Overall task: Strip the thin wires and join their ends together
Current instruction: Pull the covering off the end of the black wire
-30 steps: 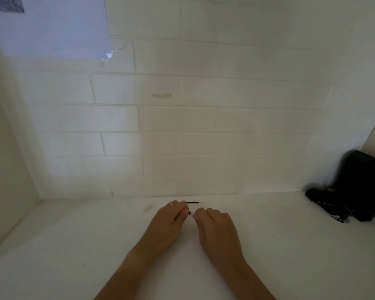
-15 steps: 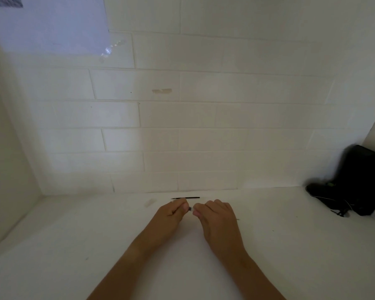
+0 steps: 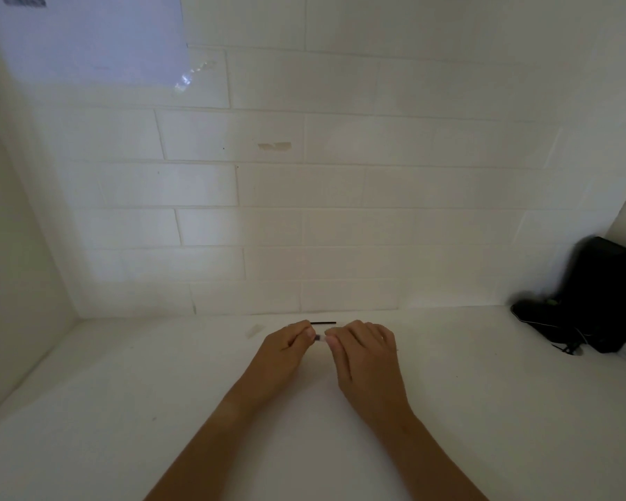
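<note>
Left hand (image 3: 286,350) and right hand (image 3: 364,350) rest on the white tabletop (image 3: 123,410), fingertips pinched together on a short thin dark wire piece (image 3: 318,337) bridging the small gap between them. Both hands curled nearly shut; only a sliver of wire shows. Judgement: very light, limp, easily kinked, insulation slippery; best gripped close to the end being worked, using thumbnail and forefinger. Just beyond the fingertips, a second thin black wire length (image 3: 323,323) lies flat, untouched, near the white tiled wall (image 3: 340,226).
</note>
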`<state>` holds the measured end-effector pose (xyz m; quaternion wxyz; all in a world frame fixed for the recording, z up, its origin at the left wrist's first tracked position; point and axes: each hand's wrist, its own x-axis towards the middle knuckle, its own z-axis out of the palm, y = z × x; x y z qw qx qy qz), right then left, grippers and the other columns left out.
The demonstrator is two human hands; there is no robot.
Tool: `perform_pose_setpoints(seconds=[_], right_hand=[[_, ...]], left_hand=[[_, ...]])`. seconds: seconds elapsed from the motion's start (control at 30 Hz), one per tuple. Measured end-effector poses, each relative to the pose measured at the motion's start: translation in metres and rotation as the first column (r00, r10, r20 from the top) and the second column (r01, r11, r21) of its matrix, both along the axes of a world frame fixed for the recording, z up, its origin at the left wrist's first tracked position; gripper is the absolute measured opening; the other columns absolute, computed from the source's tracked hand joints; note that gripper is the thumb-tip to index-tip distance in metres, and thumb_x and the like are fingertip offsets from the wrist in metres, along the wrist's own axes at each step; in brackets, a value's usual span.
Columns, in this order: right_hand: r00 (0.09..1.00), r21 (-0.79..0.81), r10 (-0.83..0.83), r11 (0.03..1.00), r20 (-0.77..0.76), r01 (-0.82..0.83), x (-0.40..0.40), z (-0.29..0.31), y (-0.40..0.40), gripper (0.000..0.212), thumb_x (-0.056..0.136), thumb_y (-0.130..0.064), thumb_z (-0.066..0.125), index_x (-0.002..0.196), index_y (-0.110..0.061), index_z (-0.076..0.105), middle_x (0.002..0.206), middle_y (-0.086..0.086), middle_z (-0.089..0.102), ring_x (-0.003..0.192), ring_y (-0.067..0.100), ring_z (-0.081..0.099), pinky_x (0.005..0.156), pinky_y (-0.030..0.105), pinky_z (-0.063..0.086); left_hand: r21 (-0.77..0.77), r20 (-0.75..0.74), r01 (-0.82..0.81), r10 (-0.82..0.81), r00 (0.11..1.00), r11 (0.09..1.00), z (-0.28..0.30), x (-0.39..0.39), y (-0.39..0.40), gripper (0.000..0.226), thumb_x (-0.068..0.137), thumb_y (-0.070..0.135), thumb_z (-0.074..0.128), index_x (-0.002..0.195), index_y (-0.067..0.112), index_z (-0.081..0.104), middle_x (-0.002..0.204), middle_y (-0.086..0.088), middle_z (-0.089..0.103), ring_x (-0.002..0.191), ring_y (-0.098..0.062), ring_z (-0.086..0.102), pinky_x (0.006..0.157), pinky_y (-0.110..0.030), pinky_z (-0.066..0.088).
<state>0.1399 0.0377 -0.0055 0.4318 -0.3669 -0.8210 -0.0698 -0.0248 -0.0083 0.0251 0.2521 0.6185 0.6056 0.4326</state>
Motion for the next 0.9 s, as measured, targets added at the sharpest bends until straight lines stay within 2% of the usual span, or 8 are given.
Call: perform_pose_setpoints(seconds=[0.13, 0.2, 0.27, 0.43, 0.6, 0.7, 0.8, 0.9], right_hand=[[0.999, -0.027, 0.04, 0.999, 0.016, -0.04, 0.0021, -0.002, 0.0059, 0.016, 0.102, -0.026, 0.051, 0.094, -0.025, 0.065, 0.089, -0.011, 0.059, 0.082, 0.012, 0.058, 0.092, 0.033, 0.042], [0.997, -0.068, 0.077, 0.995, 0.012, -0.076, 0.0035, -0.0005, 0.0054, 0.005, 0.099, -0.025, 0.056, 0.098, -0.024, 0.061, 0.094, -0.009, 0.058, 0.083, 0.013, 0.058, 0.09, 0.03, 0.041], [0.997, -0.105, 0.08, 0.991, 0.007, -0.079, 0.0041, 0.0011, 0.003, 0.006, 0.097, -0.026, 0.059, 0.103, -0.025, 0.059, 0.097, -0.008, 0.057, 0.083, 0.013, 0.06, 0.088, 0.029, 0.041], [0.997, -0.109, 0.048, 0.993, 0.053, -0.042, -0.0004, -0.0002, 0.0005, 0.029, 0.106, -0.033, 0.042, 0.102, -0.024, 0.07, 0.094, -0.008, 0.062, 0.085, 0.013, 0.062, 0.087, 0.034, 0.042], [0.996, -0.107, 0.087, 0.991, 0.031, -0.083, 0.0012, -0.0018, 0.0042, 0.011, 0.101, -0.022, 0.057, 0.099, -0.022, 0.067, 0.095, -0.006, 0.061, 0.086, 0.015, 0.06, 0.088, 0.031, 0.042], [0.99, -0.144, 0.14, 0.98, -0.014, -0.14, 0.0001, -0.004, 0.004, 0.012, 0.1, -0.021, 0.056, 0.103, -0.018, 0.067, 0.099, -0.002, 0.06, 0.087, 0.019, 0.06, 0.086, 0.032, 0.045], [0.989, -0.127, 0.144, 0.981, -0.021, -0.145, 0.0008, -0.005, 0.0048, 0.018, 0.101, -0.026, 0.051, 0.104, -0.018, 0.067, 0.1, 0.0, 0.06, 0.086, 0.022, 0.058, 0.083, 0.034, 0.046], [0.99, -0.117, 0.14, 0.983, -0.029, -0.142, 0.0015, -0.0024, 0.0034, 0.017, 0.1, -0.026, 0.051, 0.1, -0.018, 0.067, 0.098, -0.001, 0.06, 0.085, 0.021, 0.058, 0.084, 0.034, 0.045]], left_hand=[[-0.008, -0.019, -0.012, 0.012, 1.0, 1.0, -0.0004, 0.0026, -0.0007, 0.036, 0.105, 0.024, 0.044, 0.07, 0.026, 0.05, 0.075, 0.013, 0.059, 0.067, 0.004, 0.049, 0.066, -0.016, 0.035], [-0.032, 0.012, -0.014, 0.015, 1.0, 0.999, -0.0015, 0.0027, -0.0003, 0.032, 0.105, 0.025, 0.045, 0.077, 0.017, 0.058, 0.082, 0.011, 0.065, 0.073, 0.005, 0.054, 0.069, -0.014, 0.038], [-0.036, 0.028, -0.01, 0.011, 1.0, 0.999, -0.0009, 0.0035, 0.0, 0.03, 0.105, 0.025, 0.045, 0.085, 0.011, 0.063, 0.09, 0.006, 0.069, 0.081, -0.002, 0.059, 0.076, -0.018, 0.042], [-0.039, 0.041, -0.031, 0.033, 0.999, 0.999, -0.0006, 0.0043, -0.0007, 0.036, 0.102, 0.023, 0.046, 0.067, 0.017, 0.047, 0.066, 0.006, 0.051, 0.064, -0.008, 0.044, 0.067, -0.029, 0.035], [-0.044, 0.018, -0.074, 0.075, 0.997, 0.996, -0.0004, 0.0059, -0.0002, 0.048, 0.102, 0.033, 0.047, 0.057, 0.019, 0.039, 0.057, 0.008, 0.043, 0.055, -0.009, 0.037, 0.058, -0.028, 0.03], [-0.017, -0.037, -0.083, 0.082, 0.996, 0.996, -0.0028, 0.0042, -0.0005, 0.054, 0.103, 0.04, 0.044, 0.058, 0.01, 0.041, 0.055, 0.005, 0.042, 0.053, -0.01, 0.036, 0.057, -0.027, 0.029], [0.017, -0.052, -0.086, 0.086, 0.995, 0.996, -0.0019, 0.0034, -0.0017, 0.038, 0.103, 0.032, 0.045, 0.076, 0.007, 0.054, 0.067, 0.009, 0.055, 0.065, -0.005, 0.048, 0.063, -0.022, 0.036], [0.053, -0.082, -0.037, 0.041, 0.996, 0.998, 0.0011, 0.0048, -0.002, 0.025, 0.102, 0.016, 0.047, 0.078, 0.01, 0.051, 0.071, 0.008, 0.054, 0.068, 0.002, 0.05, 0.063, -0.016, 0.037]])
